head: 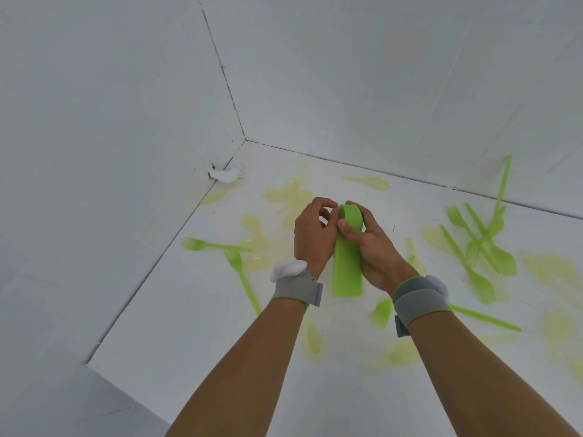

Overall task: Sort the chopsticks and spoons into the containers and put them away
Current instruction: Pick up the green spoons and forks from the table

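A long bright green container [347,266] is held above the white table, its far end pointing away from me. My right hand [370,247] grips its right side, thumb across the top. My left hand [314,238] is at its far left end with fingers curled against the rim. Bright green forks [239,266] lie to the left, and a pile of green forks and spoons [482,247] lies to the right. Pale yellow spoons [369,183] are scattered across the table.
White walls meet in a corner at the back [244,138]. A crumpled white scrap [225,174] sits at the left wall's base. The table's near-left corner [86,362] drops to a grey floor. More pale yellow cutlery [314,340] lies near my forearms.
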Demonstrator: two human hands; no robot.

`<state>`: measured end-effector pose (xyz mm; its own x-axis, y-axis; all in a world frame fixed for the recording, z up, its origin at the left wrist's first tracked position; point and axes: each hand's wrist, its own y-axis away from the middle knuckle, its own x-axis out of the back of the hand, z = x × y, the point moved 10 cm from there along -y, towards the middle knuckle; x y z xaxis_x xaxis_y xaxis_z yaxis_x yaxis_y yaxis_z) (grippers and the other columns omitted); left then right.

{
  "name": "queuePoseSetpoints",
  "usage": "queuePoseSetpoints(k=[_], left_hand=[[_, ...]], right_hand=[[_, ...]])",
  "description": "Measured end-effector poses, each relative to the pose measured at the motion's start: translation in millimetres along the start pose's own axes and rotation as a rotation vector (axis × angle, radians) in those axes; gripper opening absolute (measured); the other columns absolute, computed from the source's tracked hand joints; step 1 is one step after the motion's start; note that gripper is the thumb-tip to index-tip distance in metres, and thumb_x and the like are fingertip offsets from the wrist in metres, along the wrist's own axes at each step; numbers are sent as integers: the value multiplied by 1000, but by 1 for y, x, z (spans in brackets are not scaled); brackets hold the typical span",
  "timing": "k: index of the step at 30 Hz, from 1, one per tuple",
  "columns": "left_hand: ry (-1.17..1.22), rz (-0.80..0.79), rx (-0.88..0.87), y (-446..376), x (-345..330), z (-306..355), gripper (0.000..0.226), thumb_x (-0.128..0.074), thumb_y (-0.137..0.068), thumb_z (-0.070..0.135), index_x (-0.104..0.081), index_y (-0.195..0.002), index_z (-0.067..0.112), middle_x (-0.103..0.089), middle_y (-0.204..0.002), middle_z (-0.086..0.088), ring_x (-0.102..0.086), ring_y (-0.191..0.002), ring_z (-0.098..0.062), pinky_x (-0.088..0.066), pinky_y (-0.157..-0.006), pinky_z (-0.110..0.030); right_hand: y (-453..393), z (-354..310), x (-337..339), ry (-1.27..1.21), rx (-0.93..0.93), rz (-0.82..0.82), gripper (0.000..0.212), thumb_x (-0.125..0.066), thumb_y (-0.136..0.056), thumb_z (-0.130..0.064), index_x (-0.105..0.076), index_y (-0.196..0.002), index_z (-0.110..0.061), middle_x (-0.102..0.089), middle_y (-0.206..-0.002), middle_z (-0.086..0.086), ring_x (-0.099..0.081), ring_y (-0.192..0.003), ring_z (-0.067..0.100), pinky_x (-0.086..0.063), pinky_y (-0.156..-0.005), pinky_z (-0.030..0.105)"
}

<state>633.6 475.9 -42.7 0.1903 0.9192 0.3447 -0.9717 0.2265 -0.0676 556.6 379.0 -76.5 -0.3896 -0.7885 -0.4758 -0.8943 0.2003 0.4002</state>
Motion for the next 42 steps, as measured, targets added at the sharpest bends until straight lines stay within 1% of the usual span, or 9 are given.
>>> queuePoseSetpoints(k=[2, 6, 8, 12, 16, 21, 26, 32, 42], left_hand=[[62, -6, 56, 1, 1, -3, 5, -68, -94, 25, -70, -98, 24, -64, -80, 3, -51, -57, -4, -48, -57, -23], [184, -75, 175, 4, 3, -11, 8, -71, -93, 26, -72, -100, 22, -68, -81, -6, -63, -62, -15, -58, -53, -40], [218, -98, 203, 6, 6, -11, 9, -69, -94, 22, -73, -101, 18, -68, -81, -5, -65, -60, -14, -55, -48, -35], [174, -90, 205, 12, 13, -12, 11, -64, -96, 21, -74, -98, 18, -68, -81, 0, -58, -62, -11, -53, -61, -34], [156, -130, 201, 34, 5, -6, 14, -60, -97, 20, -74, -97, 19, -70, -82, -3, -56, -64, -15, -49, -63, -32], [146, -230, 170, 74, -30, 14, 14, -60, -97, 20, -74, -97, 17, -72, -87, -5, -60, -69, -14, -49, -62, -25], [168, -346, 153, 119, -69, 37, 14, -60, -97, 21, -72, -99, 14, -72, -91, -4, -62, -66, -14, -51, -63, -31], [128, -618, 93, 194, -142, 64, 14, -60, -96, 22, -73, -97, 18, -72, -90, -3, -62, -66, -12, -50, -66, -28], [95, -912, -29, 319, -248, 112, 12, -60, -96, 19, -72, -97, 16, -72, -92, -5, -62, -74, -15, -45, -60, -18]], right_hand=[[0, 0, -2, -3, 5, -3, 49, -66, -97, -11, -51, -140, -30, -70, -128, 10, -70, -112, 33, -59, -86, 45], [1, 1, -8, -1, 8, -26, 47, -62, -99, -8, -50, -140, -26, -70, -121, 13, -73, -94, 28, -60, -73, 38], [3, 3, -12, -10, -5, -50, 47, -62, -98, -7, -50, -139, -25, -70, -114, 15, -72, -89, 31, -60, -74, 42], [16, 4, -11, -37, -5, -45, 48, -65, -97, -6, -49, -138, -25, -62, -94, 16, -62, -70, 31, -58, -69, 42], [44, 3, 5, -2, 19, -1, 49, -67, -96, -6, -49, -137, -27, -60, -92, 16, -59, -66, 30, -56, -67, 42], [98, -4, 48, -12, 84, 119, 48, -67, -96, -6, -47, -136, -26, -61, -91, 14, -59, -65, 30, -56, -66, 43], [164, -5, 97, -46, 129, 258, 49, -67, -96, -7, -46, -137, -25, -62, -88, 13, -59, -64, 30, -55, -65, 43], [270, -6, 169, -178, 276, 499, 45, -65, -98, -7, -47, -136, -24, -60, -89, 13, -59, -64, 29, -56, -66, 42], [423, 16, 260, -322, 398, 795, 47, -65, -98, -7, -46, -137, -23, -61, -93, 14, -62, -65, 29, -57, -68, 43]])
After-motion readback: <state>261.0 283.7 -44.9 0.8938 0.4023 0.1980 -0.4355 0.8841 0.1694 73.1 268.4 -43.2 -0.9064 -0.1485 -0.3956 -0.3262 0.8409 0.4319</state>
